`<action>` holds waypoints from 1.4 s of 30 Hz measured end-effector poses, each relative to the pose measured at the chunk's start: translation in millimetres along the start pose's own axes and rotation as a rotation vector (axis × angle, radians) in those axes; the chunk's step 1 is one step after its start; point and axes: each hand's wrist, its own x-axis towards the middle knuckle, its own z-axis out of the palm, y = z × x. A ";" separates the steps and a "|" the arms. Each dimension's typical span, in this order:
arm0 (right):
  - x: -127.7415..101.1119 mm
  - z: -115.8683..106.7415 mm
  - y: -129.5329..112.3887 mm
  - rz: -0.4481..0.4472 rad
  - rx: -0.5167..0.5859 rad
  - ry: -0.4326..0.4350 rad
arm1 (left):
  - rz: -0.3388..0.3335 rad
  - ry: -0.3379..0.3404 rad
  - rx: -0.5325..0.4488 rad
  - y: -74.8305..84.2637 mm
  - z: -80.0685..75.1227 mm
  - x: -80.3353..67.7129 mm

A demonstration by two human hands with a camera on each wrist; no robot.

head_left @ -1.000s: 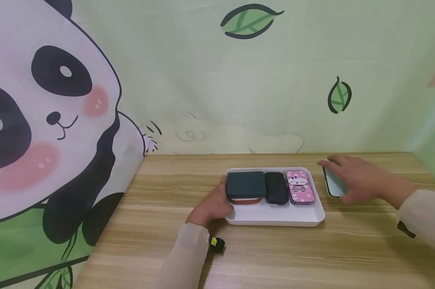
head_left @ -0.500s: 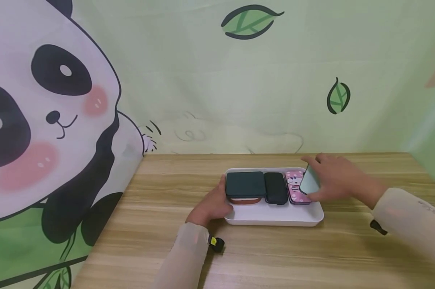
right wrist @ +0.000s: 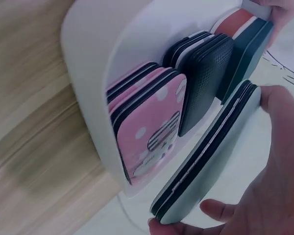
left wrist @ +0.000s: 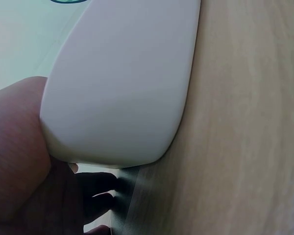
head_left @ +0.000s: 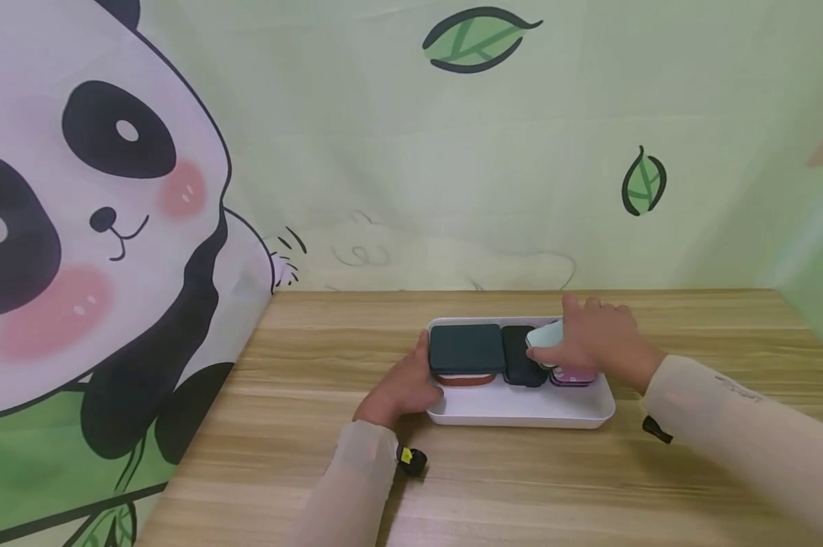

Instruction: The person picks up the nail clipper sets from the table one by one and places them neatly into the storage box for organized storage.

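Note:
My right hand (head_left: 599, 338) pinches a slim, pale mint case (right wrist: 206, 156) with dark layered edges, between thumb and fingers. It is tilted over the right half of a white tray (head_left: 520, 410), apart from the things below. Under it, partly covered, is a pink polka-dot case (right wrist: 152, 125) printed with a cat, lying on others. Beside that lies a black textured case (head_left: 518, 368) in a stack. A dark teal case (head_left: 466, 348) rests on a brown-and-white one (head_left: 464, 379) at the tray's left. My left hand (head_left: 400, 391) grips the tray's left end, thumb at its rim.
The tray stands on a wood-grain table (head_left: 315, 365), near its back edge. A pale green wall cloth (head_left: 356, 152) with a panda and leaves hangs behind. Dark wrist-worn devices sit at both sleeves, the left one (head_left: 411, 460) marked yellow.
My right hand has lifted the mint case off the table at the tray's right and carried it left over the pink and black cases. The left hand and tray stay put.

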 end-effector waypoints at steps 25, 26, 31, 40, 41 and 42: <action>14.4 0.3 -20.2 0.134 -0.064 -0.243 | -0.004 0.006 0.003 7.3 3.2 0.2; 14.3 1.2 -20.9 0.134 -0.068 -0.244 | -0.004 0.005 0.005 7.6 3.2 0.1; 14.0 5.1 -21.1 0.133 -0.077 -0.245 | 0.003 0.005 0.008 9.3 3.2 1.0; 11.7 12.0 -21.6 0.129 -0.067 -0.221 | 0.008 0.007 0.013 4.6 3.4 3.7; 11.3 12.6 -22.0 0.130 -0.067 -0.217 | 0.009 0.004 0.010 3.9 3.2 4.1; 11.0 13.0 -22.4 0.130 -0.069 -0.212 | 0.009 0.002 0.004 3.2 3.1 4.5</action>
